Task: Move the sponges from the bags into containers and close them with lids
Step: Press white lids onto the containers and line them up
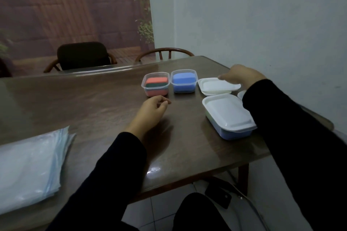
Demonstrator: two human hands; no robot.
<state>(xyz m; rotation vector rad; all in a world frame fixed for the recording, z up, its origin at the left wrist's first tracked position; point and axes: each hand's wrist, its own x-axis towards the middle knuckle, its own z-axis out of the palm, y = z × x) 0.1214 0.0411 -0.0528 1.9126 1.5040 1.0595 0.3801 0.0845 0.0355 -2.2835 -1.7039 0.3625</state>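
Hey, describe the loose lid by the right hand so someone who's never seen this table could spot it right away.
Start at the brown table and go to its far right side, near the white wall. Two open tubs sit there, one with an orange sponge, one with a blue sponge. The loose lid lies just right of the blue one, under the right hand; unlike the nearer lid, it covers no tub.
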